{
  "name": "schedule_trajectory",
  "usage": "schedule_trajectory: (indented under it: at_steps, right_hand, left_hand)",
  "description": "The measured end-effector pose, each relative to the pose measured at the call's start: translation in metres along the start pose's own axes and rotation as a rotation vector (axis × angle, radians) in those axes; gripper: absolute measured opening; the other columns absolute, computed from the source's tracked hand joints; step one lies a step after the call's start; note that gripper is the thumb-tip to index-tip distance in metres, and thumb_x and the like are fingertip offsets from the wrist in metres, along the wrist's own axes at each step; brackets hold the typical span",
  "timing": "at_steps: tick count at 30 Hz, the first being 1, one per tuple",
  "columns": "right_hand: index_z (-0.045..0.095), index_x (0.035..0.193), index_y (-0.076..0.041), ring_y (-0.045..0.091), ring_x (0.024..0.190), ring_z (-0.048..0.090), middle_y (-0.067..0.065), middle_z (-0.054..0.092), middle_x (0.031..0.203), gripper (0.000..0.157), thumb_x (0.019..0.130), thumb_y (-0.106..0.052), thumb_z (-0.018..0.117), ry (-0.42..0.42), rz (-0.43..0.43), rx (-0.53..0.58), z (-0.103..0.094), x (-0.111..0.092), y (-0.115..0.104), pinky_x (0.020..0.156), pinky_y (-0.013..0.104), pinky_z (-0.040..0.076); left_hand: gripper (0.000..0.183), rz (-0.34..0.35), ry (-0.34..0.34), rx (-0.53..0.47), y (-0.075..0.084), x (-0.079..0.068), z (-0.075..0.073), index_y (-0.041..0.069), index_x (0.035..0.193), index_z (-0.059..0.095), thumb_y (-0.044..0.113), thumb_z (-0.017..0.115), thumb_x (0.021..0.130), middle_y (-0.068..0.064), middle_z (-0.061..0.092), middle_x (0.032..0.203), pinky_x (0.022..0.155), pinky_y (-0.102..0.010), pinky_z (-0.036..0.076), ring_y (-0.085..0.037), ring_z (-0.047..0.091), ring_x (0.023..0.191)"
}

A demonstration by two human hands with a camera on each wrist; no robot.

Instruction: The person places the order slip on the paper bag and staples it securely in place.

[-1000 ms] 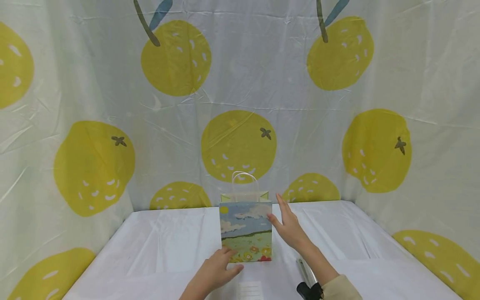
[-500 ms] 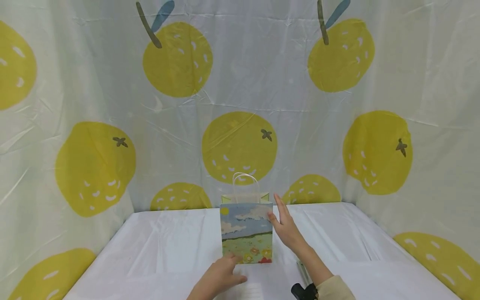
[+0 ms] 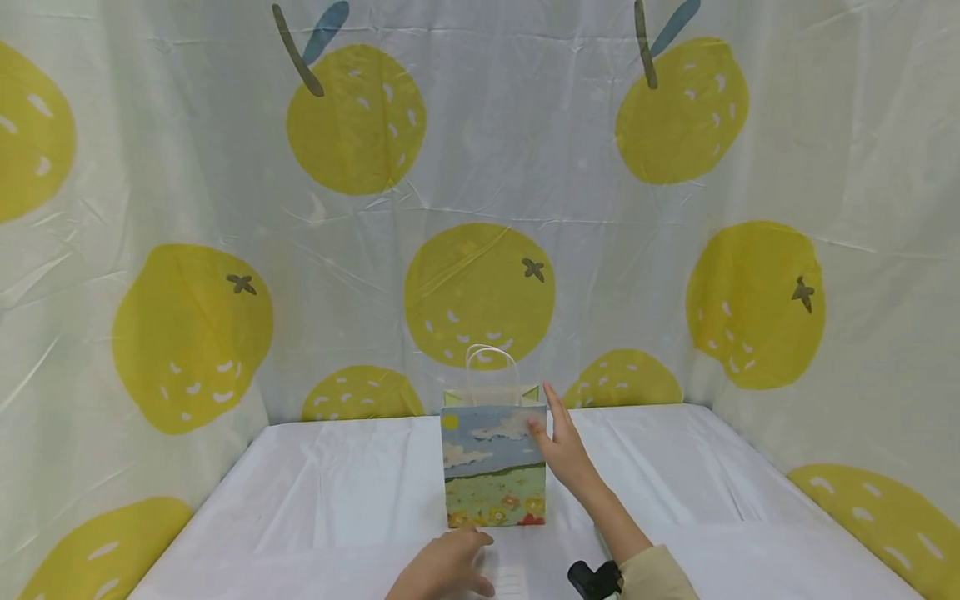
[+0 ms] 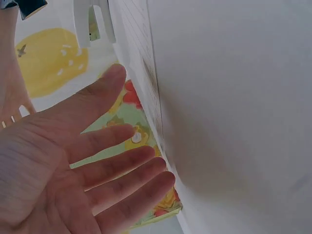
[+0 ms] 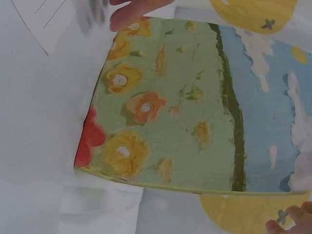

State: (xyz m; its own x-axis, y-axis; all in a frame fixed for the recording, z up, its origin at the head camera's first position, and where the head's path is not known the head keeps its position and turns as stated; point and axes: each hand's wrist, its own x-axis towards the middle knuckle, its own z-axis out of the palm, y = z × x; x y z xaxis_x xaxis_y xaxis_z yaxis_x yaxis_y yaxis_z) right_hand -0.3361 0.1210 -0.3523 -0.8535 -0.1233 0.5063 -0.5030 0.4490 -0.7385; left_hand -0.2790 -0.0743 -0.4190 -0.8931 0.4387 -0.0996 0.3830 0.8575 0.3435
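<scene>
A paper gift bag [image 3: 495, 467] with a sky-and-flower-meadow print and white twisted handles [image 3: 491, 360] stands upright on the white table. My right hand [image 3: 566, 446] is at its right edge, thumb over the upper front and straight fingers along the side. Below the bag's bottom edge is my left hand [image 3: 444, 565], holding nothing; the left wrist view shows its palm and fingers [image 4: 117, 170] stretched out. A lined sheet of paper [image 3: 510, 582] lies by the left thumb. In the right wrist view the printed front [image 5: 180, 112] fills the middle, with left fingertips [image 5: 141, 10] above.
A white cloth with yellow fruit hangs behind and on both sides of the white-covered table [image 3: 345, 475]. A black camera [image 3: 596, 577] is strapped at the right wrist. A white two-pronged thing [image 4: 92, 24] shows at the top of the left wrist view.
My right hand has moved left, its thumb now overlapping the bag's front. My left hand has drawn down from the bag's lower front toward the lined paper. The bag has stayed standing.
</scene>
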Motion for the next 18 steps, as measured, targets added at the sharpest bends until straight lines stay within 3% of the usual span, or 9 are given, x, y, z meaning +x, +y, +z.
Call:
schedule_trajectory:
  at_steps: [7,18]
  right_hand:
    - [0.009,0.147,-0.01,0.042,0.137,0.011,0.019,0.011,0.151,0.062,0.096,-0.023,0.043,-0.001,-0.009,0.047,0.0,0.002,-0.008,0.104,0.063,0.017]
    - [0.008,0.147,-0.012,0.04,0.138,0.011,0.019,0.01,0.151,0.06,0.098,-0.03,0.038,-0.011,-0.017,0.081,0.005,0.011,0.003,0.105,0.061,0.016]
  left_hand:
    - [0.038,-0.099,-0.05,-0.008,0.008,0.002,0.003,0.017,0.104,0.065,0.024,0.078,0.068,0.006,0.059,0.084,0.071,-0.031,0.046,-0.01,0.053,0.076]
    - [0.023,-0.048,-0.029,0.15,0.021,-0.004,0.002,0.016,0.09,0.066,0.018,0.076,0.069,0.005,0.052,0.074,0.061,-0.028,0.041,-0.009,0.044,0.064]
